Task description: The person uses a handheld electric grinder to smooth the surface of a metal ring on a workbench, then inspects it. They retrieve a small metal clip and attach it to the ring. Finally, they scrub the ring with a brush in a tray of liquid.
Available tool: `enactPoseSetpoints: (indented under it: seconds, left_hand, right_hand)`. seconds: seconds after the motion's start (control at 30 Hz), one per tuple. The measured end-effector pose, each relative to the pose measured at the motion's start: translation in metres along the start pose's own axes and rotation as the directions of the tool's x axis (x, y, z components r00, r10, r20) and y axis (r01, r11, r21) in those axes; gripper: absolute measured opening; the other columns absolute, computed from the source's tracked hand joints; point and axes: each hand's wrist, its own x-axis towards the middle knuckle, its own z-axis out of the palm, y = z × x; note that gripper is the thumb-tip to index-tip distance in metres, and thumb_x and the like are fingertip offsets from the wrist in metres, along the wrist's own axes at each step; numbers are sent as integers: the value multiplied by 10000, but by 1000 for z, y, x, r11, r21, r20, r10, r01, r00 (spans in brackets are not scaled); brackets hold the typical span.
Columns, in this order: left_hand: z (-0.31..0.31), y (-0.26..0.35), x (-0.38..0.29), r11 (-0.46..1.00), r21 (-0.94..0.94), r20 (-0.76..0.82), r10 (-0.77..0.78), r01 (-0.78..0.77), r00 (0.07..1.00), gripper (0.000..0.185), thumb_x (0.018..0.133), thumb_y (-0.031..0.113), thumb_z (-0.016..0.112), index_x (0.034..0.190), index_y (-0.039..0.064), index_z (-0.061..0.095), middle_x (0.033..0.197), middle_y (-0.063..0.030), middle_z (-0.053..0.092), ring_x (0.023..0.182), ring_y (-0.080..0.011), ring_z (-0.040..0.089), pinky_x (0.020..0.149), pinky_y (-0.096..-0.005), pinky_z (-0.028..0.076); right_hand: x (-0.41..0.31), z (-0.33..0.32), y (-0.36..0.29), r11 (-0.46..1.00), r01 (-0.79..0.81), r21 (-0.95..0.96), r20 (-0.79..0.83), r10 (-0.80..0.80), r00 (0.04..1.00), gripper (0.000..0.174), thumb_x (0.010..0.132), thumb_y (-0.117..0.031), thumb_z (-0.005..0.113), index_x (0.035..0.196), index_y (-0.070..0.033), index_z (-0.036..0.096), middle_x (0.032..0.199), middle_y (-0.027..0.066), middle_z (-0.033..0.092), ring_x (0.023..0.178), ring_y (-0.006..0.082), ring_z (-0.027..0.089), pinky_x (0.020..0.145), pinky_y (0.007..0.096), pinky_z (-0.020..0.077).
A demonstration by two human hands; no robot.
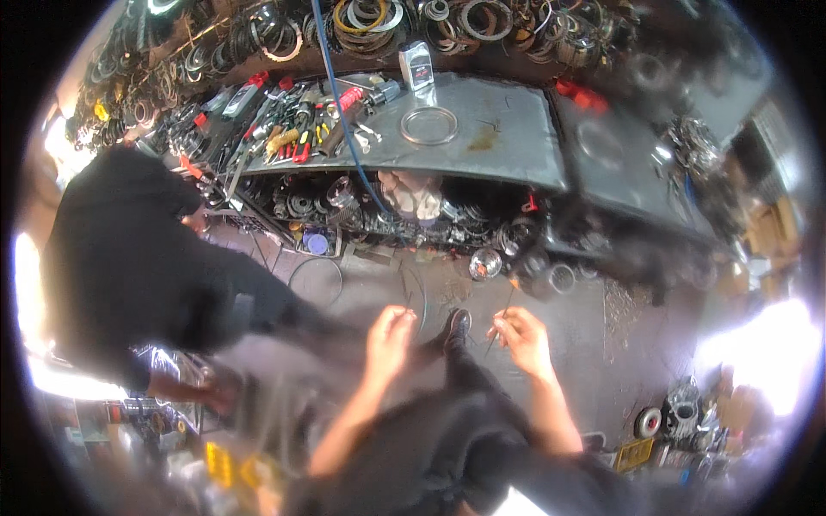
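My left hand (389,335) is raised over the floor in front of me, its thumb and fingertips pinching a thin dark piece (409,299), too small to identify. Level with it on the other side, my right hand (521,337) grips a slender dark rod (490,346) that slants out above and below the fingers. An orange spot (514,283) shows at the rod's upper end; whether it belongs to the rod I cannot tell. The hands are apart, and my shoe (459,322) shows between them on the floor.
A metal-topped workbench (516,122) bears hand tools, a metal ring (429,126) and a bottle (417,66). Metal parts crowd the shelf underneath. A blue hose (342,109) hangs across the bench. Another person in dark clothing (129,258) bends close on my left.
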Motion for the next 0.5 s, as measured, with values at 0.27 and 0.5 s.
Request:
enactPoseSetpoints:
  seconds: [0.27,0.5]
  left_hand:
    - [56,23,222,842,499,-67,275,-206,959,178,942,167,773,996,1,739,789,-55,705,755,-109,628,733,-295,521]
    - [127,21,454,494,772,92,535,-399,840,295,852,243,801,1053,30,768,1013,-180,718,912,-339,721,797,-421,572]
  right_hand:
    - [233,-51,-43,975,28,-220,20,-24,1000,197,1011,-136,707,1172,-37,765,791,-8,720,635,41,551,587,222,465]
    - [382,-67,-51,978,-133,-164,7,136,991,312,1048,-154,621,1327,-48,714,807,-25,662,662,52,535,610,229,462]
